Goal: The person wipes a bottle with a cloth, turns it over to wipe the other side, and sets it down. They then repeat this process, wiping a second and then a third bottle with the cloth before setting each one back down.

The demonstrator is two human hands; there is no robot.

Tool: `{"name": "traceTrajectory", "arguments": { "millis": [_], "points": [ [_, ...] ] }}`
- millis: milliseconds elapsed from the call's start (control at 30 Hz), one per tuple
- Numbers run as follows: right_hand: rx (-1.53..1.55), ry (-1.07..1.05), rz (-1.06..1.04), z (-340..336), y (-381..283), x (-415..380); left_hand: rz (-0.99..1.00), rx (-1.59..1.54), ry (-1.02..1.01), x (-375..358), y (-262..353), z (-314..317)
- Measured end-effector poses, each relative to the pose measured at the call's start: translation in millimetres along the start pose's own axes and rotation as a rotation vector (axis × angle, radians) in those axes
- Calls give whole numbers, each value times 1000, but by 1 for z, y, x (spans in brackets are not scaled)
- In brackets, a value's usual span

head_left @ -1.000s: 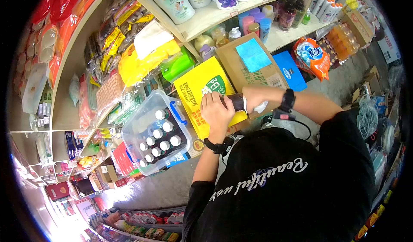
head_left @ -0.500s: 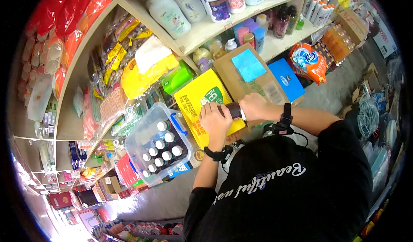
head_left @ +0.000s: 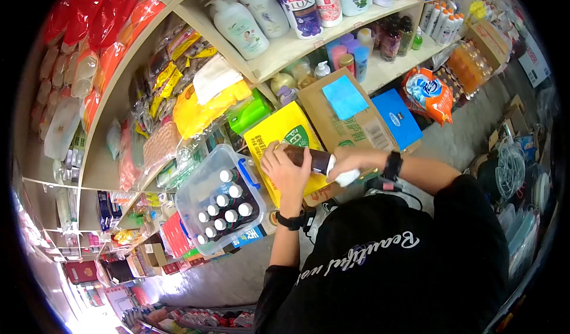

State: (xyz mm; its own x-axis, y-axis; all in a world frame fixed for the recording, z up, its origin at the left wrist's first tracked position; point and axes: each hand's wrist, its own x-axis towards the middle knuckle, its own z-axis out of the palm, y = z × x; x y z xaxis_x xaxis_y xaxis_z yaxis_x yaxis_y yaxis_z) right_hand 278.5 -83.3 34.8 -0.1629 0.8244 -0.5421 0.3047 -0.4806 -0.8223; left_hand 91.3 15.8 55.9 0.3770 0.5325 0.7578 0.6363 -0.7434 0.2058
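Note:
My left hand (head_left: 285,169) grips a dark brown bottle (head_left: 311,158) held sideways in front of me. At the bottle's other end my right hand (head_left: 350,160) is closed on a white cloth (head_left: 346,177) that touches the bottle. Both hands are above a yellow package (head_left: 278,133) that leans on a cardboard box (head_left: 350,127). Left of my left hand sits a clear plastic bin (head_left: 202,182) with blue latches, holding several dark bottles with white caps (head_left: 228,198).
Wooden shelves (head_left: 285,46) rise ahead with large white pump bottles (head_left: 237,16), small bottles and bagged goods. A blue box (head_left: 398,117) and an orange bag (head_left: 428,90) lie on the floor to the right. Cartons stand far right.
The view shifted slightly down. My hands moved apart along the bottle, baring more of it, and the white cloth now shows under my right hand.

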Motion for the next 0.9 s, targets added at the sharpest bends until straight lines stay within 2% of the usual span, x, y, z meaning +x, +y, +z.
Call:
{"name": "traceTrajectory", "arguments": {
  "millis": [33, 67, 133, 200, 267, 367, 400, 500, 567, 600, 700, 833, 900],
  "points": [
    [-224, 132, -57, 11, 2, 2, -99, 17, -114, -4, 0, -4],
    [-341, 169, -151, 18, 4, -1, -198, 34, -232, -11, -1, -10],
    [-428, 203, -139, 23, -4, -11, -455, -49, -478, -22, -3, -16],
    [-485, 167, -93, 20, -6, -13, -499, -92, -405, -22, 2, -24],
    [-391, 168, -136, 9, 6, -10, -532, -103, -378, -21, 4, -29],
    [-346, 173, -134, -5, 3, -18, -672, -53, -675, -2, 29, -37],
    [-368, 195, -155, -7, 4, -20, -780, -119, -901, 6, 25, -34],
    [-455, 211, -181, -8, 0, -27, -718, -23, -827, 6, 34, -23],
    [-474, 242, -233, -2, 2, -30, -618, -140, -744, -4, 22, -6],
    [-514, 217, -156, -3, -7, -33, -569, -195, -702, -3, 17, -3],
    [-582, 392, -231, -3, -1, -30, -393, -363, -843, 4, 2, 0],
    [-568, 426, -313, -18, -17, -49, -23, -212, -574, -6, -6, 7],
    [-558, 407, -374, -21, -23, -52, -136, -267, -578, -12, -11, 1]
  ]
}}
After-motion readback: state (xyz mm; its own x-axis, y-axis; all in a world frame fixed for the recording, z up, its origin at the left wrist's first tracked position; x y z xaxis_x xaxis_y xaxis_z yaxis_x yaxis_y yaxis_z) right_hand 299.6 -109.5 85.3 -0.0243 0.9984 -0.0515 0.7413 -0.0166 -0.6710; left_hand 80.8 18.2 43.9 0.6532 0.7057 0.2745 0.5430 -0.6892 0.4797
